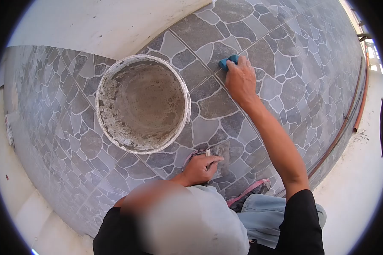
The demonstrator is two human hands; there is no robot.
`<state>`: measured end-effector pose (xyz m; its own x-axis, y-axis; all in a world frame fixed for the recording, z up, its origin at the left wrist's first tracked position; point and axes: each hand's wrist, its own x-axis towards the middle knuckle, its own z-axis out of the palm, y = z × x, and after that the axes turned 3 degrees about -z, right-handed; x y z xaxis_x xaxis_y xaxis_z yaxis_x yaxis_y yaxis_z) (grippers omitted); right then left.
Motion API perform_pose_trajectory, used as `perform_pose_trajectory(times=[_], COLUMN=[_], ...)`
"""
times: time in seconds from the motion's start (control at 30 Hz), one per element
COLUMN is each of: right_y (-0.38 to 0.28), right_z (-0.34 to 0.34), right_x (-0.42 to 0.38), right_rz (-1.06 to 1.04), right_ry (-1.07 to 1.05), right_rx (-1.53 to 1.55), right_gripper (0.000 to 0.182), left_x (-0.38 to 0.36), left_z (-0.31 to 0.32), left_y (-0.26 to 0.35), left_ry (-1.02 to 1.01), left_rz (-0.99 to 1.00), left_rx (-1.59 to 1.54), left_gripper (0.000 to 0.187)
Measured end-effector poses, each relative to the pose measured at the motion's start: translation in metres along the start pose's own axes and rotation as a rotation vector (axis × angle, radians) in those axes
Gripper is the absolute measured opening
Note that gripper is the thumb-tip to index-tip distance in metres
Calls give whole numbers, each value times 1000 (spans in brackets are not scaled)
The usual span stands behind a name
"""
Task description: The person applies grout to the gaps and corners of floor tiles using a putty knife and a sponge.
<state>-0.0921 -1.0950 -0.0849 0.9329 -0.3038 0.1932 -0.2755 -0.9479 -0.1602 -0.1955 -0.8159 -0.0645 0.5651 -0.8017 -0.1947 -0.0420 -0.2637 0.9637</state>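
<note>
My right hand reaches forward and is closed round a blue sponge, pressed on the stone-patterned tile floor close to a joint between tiles. Nearer my body, my left hand is closed on a flat trowel. Its thin grey blade extends to the right, low over the tiles, and a pale bit of the tool shows above my fingers. To the left of both hands stands a round white bucket, its inside smeared with grey residue and holding murky brown-grey water.
A pale wall meets the floor behind the bucket. Thin reddish-brown pipes lie along the floor's right edge, beside a light wall. My shoe with a pink edge rests on the tiles near my knees.
</note>
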Motion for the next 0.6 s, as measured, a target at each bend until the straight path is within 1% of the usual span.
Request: perform_pose_trajectory(times=[0.03, 0.1, 0.13, 0.17, 0.2, 0.23, 0.27, 0.3, 0.37, 0.4, 0.5, 0.53, 0.6], right_y=[-10, -15, -4, 2, 4, 0, -11, -15, -13, -2, 0, -13, -11], right_z=[2, 3, -7, -7, -4, -3, -2, -2, -9, -12, -4, -9, -13], right_x=[-4, -21, -11, -8, -3, 3, -3, -6, -16, -7, 0, -7, -7], right_rz=[1, -175, -93, -91, -37, 13, -22, -23, -167, -74, -21, -75, -121], right_ry=[-2, -30, -84, -86, -23, 40, -60, -62, -92, -96, -49, -159, -167], right_rx=[1, 138, 106, 97, 50, 9, 20, 21, 109, 75, 0, 67, 114], right_gripper=[18, 15, 14, 14, 14, 13, 14, 14, 14, 16, 18, 22, 23], left_x=[0, -1, -3, -2, -1, 0, 0, 0, 0, -3, 0, 0, 0], left_z=[1, 7, 9, 8, 6, 1, -2, -2, 4, 5, -3, -3, -1], left_y=[0, -1, -6, -7, -6, -1, 2, 0, -3, -2, 0, 0, -1], left_ry=[4, -23, -28, -21, -13, -60, -110, -109, -56, -68, -81, -94, -117], left_rz=[0, 5, -11, -25, -22, -60, -101, -103, -28, -26, -92, -96, -94], left_rx=[7, -10, -21, -26, -25, -25, -27, -28, -20, -29, -14, -20, -36], left_gripper=[23, 23, 23, 24, 24, 25, 26, 26, 26, 26, 26, 27, 27])
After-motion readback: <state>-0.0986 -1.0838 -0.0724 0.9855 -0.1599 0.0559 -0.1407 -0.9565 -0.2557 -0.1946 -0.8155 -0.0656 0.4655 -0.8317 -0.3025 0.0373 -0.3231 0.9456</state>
